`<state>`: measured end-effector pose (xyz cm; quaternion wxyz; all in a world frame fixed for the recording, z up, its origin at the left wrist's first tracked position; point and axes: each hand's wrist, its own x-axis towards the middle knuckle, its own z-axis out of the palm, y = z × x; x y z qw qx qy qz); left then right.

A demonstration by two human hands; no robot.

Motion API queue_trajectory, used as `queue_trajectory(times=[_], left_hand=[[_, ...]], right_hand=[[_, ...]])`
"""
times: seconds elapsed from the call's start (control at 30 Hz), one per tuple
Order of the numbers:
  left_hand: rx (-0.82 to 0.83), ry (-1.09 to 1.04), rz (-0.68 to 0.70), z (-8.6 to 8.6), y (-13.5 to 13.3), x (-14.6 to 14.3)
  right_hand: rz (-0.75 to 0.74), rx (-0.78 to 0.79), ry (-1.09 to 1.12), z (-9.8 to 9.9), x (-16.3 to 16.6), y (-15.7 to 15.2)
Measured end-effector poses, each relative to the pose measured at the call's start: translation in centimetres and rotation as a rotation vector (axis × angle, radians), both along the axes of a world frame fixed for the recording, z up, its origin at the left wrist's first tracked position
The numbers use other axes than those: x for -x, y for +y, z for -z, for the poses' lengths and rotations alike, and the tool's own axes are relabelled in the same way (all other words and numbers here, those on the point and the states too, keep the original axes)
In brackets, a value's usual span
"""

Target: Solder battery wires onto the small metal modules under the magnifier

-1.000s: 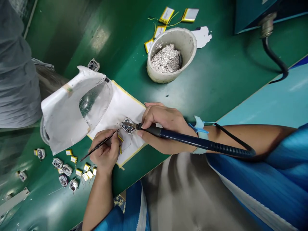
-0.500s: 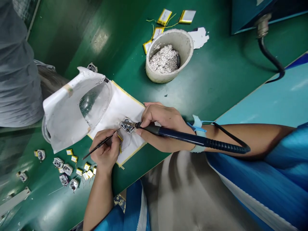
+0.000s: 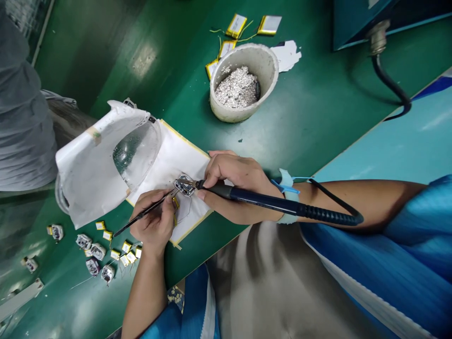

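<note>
Head view shows little change over the last second: the soldering iron (image 3: 259,197) remains at the small device (image 3: 183,187) on the white sheet (image 3: 173,155), so work continues there. The right hand (image 3: 243,179), forearm nearly level, is closed penlike around the iron; the left hand (image 3: 153,223) pinches tweezers (image 3: 141,215) beside the device.

Device (image 3: 182,188) on paper sheet (image 3: 173,150), batteries (image 3: 126,246) at left, granules (image 3: 237,89) in pot (image 3: 226,113) behind at right

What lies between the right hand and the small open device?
In the head view, the soldering iron's front end spans from the right hand to the device.
</note>
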<state>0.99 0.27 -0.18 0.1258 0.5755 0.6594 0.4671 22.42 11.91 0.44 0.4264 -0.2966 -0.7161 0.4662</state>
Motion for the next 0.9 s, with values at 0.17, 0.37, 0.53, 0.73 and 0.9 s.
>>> queue_trajectory(times=[0.17, 0.37, 0.53, 0.73, 0.9], left_hand=[[0.035, 0.042, 0.056, 0.11, -0.02, 0.16], [0.023, 0.028, 0.064, 0.32, 0.06, 0.20], [-0.035, -0.044, -0.021, 0.39, 0.37, -0.18], [0.005, -0.028, -0.033, 0.46, 0.50, -0.33], [0.013, -0.008, -0.018, 0.59, 0.45, -0.01]], right_hand=[[-0.012, 0.004, -0.001, 0.03, 0.00, 0.06], [-0.006, 0.000, -0.015, -0.07, -0.03, 0.01], [-0.006, -0.005, -0.009, -0.05, -0.02, -0.02], [-0.032, -0.024, -0.035, 0.06, -0.02, -0.04], [-0.046, -0.033, -0.043, 0.22, -0.03, -0.07]])
